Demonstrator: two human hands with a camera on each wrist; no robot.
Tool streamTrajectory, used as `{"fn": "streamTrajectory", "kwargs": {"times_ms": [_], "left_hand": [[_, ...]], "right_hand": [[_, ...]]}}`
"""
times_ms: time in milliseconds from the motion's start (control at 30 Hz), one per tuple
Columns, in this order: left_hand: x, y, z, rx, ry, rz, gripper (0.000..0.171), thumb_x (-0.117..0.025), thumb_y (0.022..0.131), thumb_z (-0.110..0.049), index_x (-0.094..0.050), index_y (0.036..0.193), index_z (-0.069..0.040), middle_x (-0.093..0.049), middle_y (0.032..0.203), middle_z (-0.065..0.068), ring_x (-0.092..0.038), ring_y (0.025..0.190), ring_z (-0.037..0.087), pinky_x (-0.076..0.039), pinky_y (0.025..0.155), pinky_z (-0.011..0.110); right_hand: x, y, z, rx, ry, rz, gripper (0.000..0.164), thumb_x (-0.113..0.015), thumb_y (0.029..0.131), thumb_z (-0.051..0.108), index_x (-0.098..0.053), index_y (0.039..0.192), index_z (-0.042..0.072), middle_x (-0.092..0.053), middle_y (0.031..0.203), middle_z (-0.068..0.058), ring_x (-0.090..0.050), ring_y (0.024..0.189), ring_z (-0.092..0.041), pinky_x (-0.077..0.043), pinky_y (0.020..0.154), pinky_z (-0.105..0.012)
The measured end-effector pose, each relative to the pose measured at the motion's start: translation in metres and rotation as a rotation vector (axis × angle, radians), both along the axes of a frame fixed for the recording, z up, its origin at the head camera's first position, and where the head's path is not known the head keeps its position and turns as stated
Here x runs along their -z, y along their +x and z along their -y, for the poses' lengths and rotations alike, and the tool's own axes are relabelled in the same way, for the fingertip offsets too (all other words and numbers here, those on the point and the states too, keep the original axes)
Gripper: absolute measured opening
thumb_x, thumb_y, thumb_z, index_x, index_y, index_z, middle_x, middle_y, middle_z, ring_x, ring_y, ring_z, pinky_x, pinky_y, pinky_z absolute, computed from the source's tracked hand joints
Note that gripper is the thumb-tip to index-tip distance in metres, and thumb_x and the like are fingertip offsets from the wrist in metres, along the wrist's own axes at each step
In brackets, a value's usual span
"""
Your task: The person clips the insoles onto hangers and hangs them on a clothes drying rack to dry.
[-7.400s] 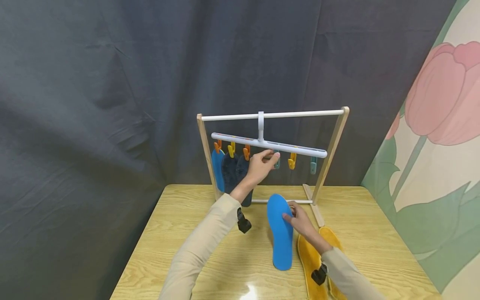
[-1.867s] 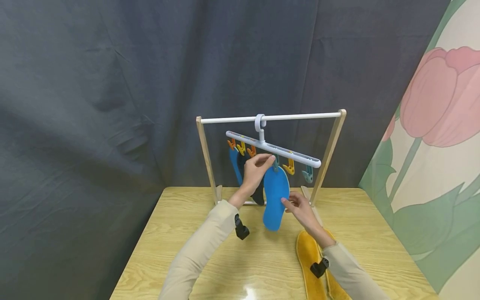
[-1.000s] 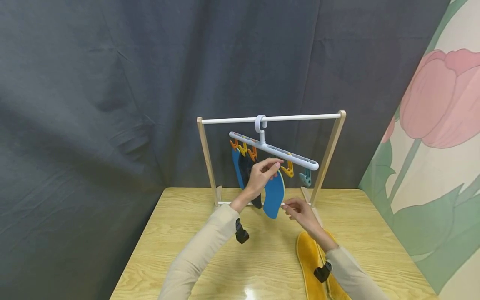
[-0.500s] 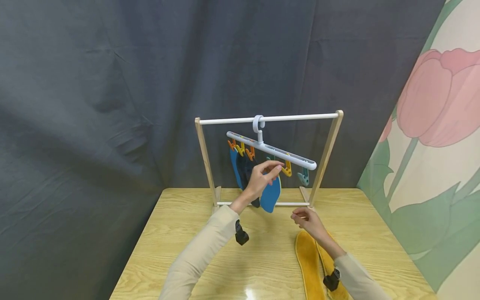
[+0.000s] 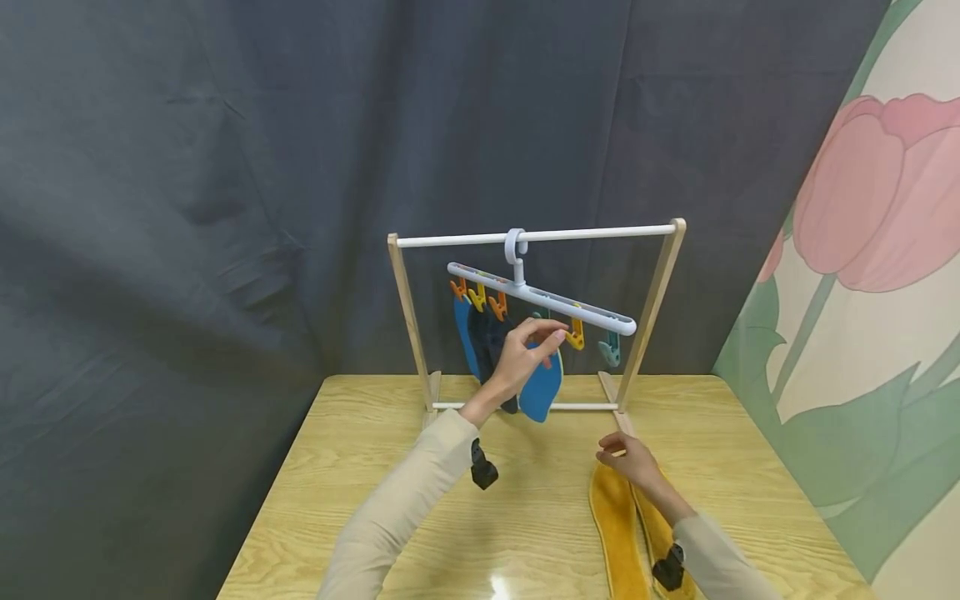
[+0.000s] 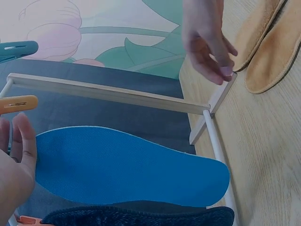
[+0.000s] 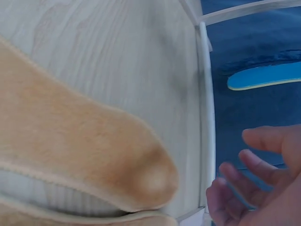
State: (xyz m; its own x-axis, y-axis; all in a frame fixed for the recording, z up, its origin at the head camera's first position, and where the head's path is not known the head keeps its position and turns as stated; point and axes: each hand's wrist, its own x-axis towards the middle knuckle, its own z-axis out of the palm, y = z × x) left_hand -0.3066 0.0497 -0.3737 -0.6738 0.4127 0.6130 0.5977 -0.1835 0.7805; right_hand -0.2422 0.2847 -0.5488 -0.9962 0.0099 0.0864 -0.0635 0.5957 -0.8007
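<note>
My left hand (image 5: 519, 354) is raised at the hanger (image 5: 540, 298), thumb and forefinger close together with their tips right beside a yellow clip (image 5: 576, 335). Below the fingers a blue insole (image 6: 131, 165) hangs, partly behind the hand in the head view; the clip above it is mostly hidden. My right hand (image 5: 630, 460) hovers over the toe end of a mustard-yellow fuzzy insole (image 5: 618, 533). Its fingers (image 7: 256, 167) are loosely bent, with nothing between them. A second yellow insole (image 5: 660, 533) lies alongside, partly under the right forearm.
Another blue insole (image 5: 465, 333) and dark fuzzy insoles (image 5: 486, 342) hang from orange and yellow clips on the left. A teal clip (image 5: 610, 348) hangs at the right end. The wooden rack (image 5: 656, 308) stands at the back of the table (image 5: 390, 450).
My right hand has let go of the blue insole and moved down right to the yellow insoles. The blue insole now hangs; my left hand has shifted from the green clip toward the yellow one.
</note>
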Motion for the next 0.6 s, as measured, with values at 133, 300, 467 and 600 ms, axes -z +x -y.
{"fn": "streamTrajectory", "kwargs": {"times_ms": [133,300,467,600], "left_hand": [[0.002,0.0,-0.002,0.02,0.024,0.006,0.023,-0.055,0.1,0.002,-0.06,0.117,0.016,-0.055,0.101,0.027,-0.061,0.082,0.046,-0.058,0.068,0.054],[0.003,0.0,-0.003,0.039,0.053,0.022,0.023,-0.053,0.099,0.006,-0.059,0.118,0.018,-0.056,0.109,0.03,-0.067,0.084,0.016,-0.058,0.076,0.055],[0.003,0.0,-0.005,0.103,0.098,0.052,0.027,-0.051,0.1,0.007,-0.054,0.122,0.022,-0.053,0.125,0.038,-0.066,0.098,0.037,-0.056,0.084,0.056],[0.002,0.0,-0.006,0.116,0.105,0.072,0.026,-0.051,0.099,0.009,-0.053,0.12,0.023,-0.051,0.129,0.039,-0.065,0.1,0.04,-0.055,0.086,0.056]], "right_hand": [[0.01,0.003,-0.006,-0.018,0.091,0.046,0.029,-0.072,0.088,0.006,-0.062,0.11,-0.011,-0.062,0.106,-0.028,-0.06,0.097,-0.043,-0.054,0.077,-0.048],[0.017,0.007,-0.009,-0.026,0.17,0.039,0.033,-0.075,0.084,0.006,-0.063,0.109,-0.011,-0.061,0.108,-0.032,-0.058,0.101,-0.049,-0.051,0.083,-0.057],[0.02,0.011,-0.01,-0.02,0.226,0.037,0.037,-0.08,0.079,0.007,-0.062,0.107,-0.01,-0.06,0.104,-0.03,-0.057,0.1,-0.048,-0.05,0.084,-0.058],[0.023,0.012,-0.012,-0.029,0.227,0.048,0.04,-0.081,0.078,0.007,-0.062,0.108,-0.01,-0.06,0.105,-0.029,-0.057,0.1,-0.048,-0.049,0.084,-0.059]]}}
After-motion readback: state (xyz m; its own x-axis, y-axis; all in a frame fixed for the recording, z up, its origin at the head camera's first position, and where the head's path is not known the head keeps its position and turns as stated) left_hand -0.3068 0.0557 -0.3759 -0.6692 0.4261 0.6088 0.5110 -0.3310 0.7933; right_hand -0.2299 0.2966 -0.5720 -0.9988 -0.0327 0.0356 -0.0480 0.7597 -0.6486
